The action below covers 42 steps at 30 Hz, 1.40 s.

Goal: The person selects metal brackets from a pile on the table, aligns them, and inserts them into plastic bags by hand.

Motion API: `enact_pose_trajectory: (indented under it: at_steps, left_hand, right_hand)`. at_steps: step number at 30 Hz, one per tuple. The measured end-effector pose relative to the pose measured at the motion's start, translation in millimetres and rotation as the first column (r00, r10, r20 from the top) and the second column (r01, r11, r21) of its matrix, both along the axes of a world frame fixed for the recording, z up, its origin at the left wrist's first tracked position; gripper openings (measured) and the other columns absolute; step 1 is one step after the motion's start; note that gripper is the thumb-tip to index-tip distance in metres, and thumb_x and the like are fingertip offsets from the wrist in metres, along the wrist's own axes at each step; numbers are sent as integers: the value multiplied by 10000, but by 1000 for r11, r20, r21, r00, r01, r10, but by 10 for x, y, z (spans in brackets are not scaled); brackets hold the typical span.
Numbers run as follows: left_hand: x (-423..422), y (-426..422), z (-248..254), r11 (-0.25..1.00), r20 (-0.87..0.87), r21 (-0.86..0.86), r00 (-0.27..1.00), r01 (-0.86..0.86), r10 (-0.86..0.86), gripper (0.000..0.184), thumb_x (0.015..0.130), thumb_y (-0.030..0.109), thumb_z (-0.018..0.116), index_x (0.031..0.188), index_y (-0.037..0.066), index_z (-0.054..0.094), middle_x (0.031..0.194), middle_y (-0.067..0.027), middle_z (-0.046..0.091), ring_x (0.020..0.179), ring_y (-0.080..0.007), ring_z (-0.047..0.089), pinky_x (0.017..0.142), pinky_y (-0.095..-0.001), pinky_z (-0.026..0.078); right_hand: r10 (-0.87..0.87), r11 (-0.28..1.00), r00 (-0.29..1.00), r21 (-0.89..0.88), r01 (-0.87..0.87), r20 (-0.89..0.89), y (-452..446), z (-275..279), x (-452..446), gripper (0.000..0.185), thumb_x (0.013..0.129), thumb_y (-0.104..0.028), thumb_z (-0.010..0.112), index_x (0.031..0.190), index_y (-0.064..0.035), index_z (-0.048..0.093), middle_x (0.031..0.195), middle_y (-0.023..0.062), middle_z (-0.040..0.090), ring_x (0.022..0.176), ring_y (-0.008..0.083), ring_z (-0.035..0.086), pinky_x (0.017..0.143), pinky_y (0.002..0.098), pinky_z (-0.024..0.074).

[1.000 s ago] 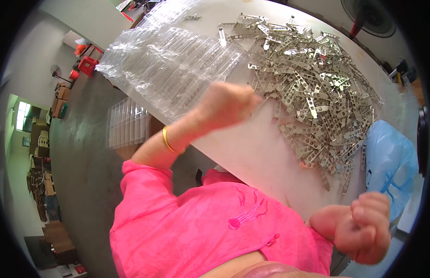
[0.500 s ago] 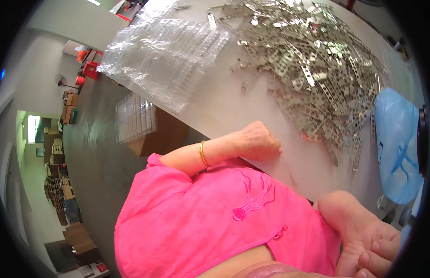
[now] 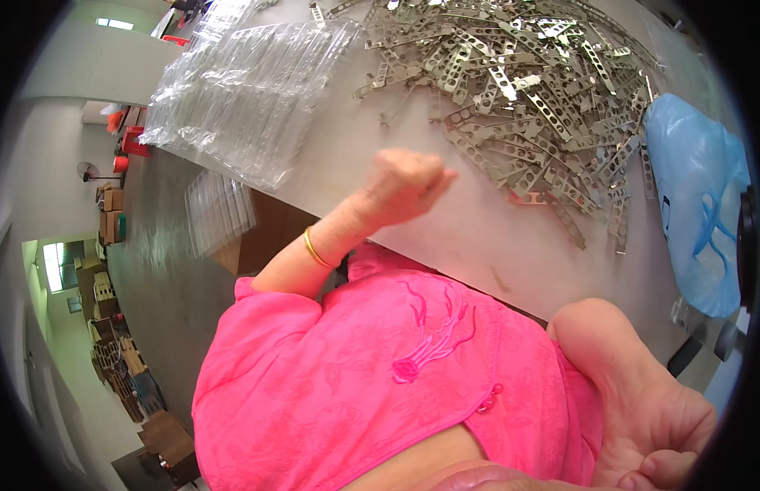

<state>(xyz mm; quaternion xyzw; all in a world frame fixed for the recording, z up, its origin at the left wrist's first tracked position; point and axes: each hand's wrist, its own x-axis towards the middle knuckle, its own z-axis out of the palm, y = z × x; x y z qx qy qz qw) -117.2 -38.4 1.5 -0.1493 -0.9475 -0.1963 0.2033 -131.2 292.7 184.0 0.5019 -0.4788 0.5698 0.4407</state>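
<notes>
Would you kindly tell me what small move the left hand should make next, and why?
Perhaps open the left hand and reach for the near edge of the pile of perforated metal brackets: the hand is curled over bare tabletop, no item shows in it, and brackets at that edge lie looser than in the middle.

Bright metal, clear plastic

Silvery metal in the perforated strips (image 3: pixel 552 119), smooth and flashing bright where lit. Thin, clear plastic in the ribbed trays (image 3: pixel 249 90), glossy and crinkly with highlights. Smooth, softly sheened surface on the table (image 3: pixel 433 239). Blue plastic film, wrinkled and faintly shiny, in the bag (image 3: pixel 691 188). Matt pink cloth in the top (image 3: pixel 339 368), with glossier embroidery (image 3: pixel 405 371). Polished yellow metal on the bangle (image 3: pixel 313 248). Dull brown cardboard in the box (image 3: pixel 278 229).
</notes>
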Motion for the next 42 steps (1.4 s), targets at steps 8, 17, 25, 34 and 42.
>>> enact_pose_trajectory:
  at_steps: [8, 17, 25, 34, 42]
  left_hand:
    - [-524, -573, 373, 888, -94, 179, 891, -424, 445, 156, 882, 139, 710, 810, 55, 600, 722, -116, 620, 634, -302, 631, 576, -407, 493]
    - [-1236, -914, 345, 844, -12, -162, 856, -511, 516, 196, 887, 183, 685, 998, 28, 634, 1075, -187, 636, 909, -367, 672, 790, -460, 540]
    - [-1578, -1077, 25, 842, 226, -218, 814, -493, 535, 312, 858, 226, 663, 1075, 4, 635, 1136, -209, 649, 1082, -379, 627, 917, -459, 501]
    - [-1567, -1058, 17, 883, 132, -174, 879, -435, 459, 170, 869, 121, 575, 987, 30, 657, 1016, -188, 673, 970, -384, 651, 849, -467, 514]
    - [-1391, -816, 225, 922, -22, -38, 923, -386, 385, 115, 906, 98, 595, 965, 32, 670, 882, -138, 693, 787, -275, 679, 696, -372, 530]
  right_hand:
    - [55, 949, 988, -301, -96, -144, -252, 9, -138, 93, 925, -91, 644, 894, -82, 557, 640, -118, 462, 538, -33, 461, 465, 130, 335]
    - [149, 980, 965, -96, -172, -216, -25, 68, -323, 198, 1030, -210, 490, 1157, -87, 578, 682, -116, 450, 517, -18, 446, 463, 155, 399]
    - [-76, 907, 995, -420, 40, -69, -325, 22, -251, 288, 1082, -213, 394, 1286, -143, 584, 664, -121, 463, 491, -11, 446, 425, 159, 373]
    - [-119, 950, 987, -277, 145, 109, -40, -79, -164, 283, 861, -458, 579, 734, -207, 611, 713, -137, 613, 555, 27, 524, 570, 214, 432]
    - [13, 920, 996, -391, 25, 93, -461, 12, -245, 197, 1024, -190, 540, 1187, -203, 650, 673, -83, 511, 462, 15, 431, 387, 175, 312]
